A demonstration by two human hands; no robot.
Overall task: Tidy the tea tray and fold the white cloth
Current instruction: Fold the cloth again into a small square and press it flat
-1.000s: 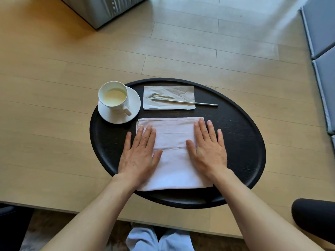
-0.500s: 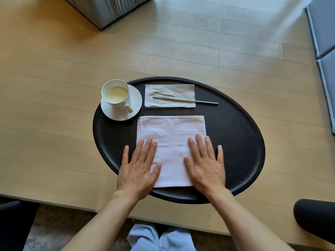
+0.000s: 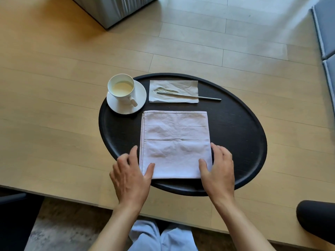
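Observation:
A folded white cloth (image 3: 175, 138) lies flat in the middle of the black oval tray (image 3: 253, 142). My left hand (image 3: 130, 176) holds its near left corner, thumb on top and fingers along the left edge. At the near right corner my right hand (image 3: 219, 173) does the same, with fingers along the right edge. A white cup (image 3: 121, 87) of pale liquid stands on a white saucer (image 3: 140, 96) at the tray's far left. Beside it lies a creased paper napkin (image 3: 181, 86) with a thin metal utensil (image 3: 208, 97) across it.
The tray sits on a light wooden table (image 3: 54, 124), with its near rim close to the table's front edge. A grey upholstered block (image 3: 112, 8) stands beyond the table. Blue cushions (image 3: 326, 29) line the right side. A dark rounded object (image 3: 317, 220) is at the lower right.
Both hands slid back toward me along the cloth, from lying flat on it to the near corners. Their fingers have moved off the top to the side edges.

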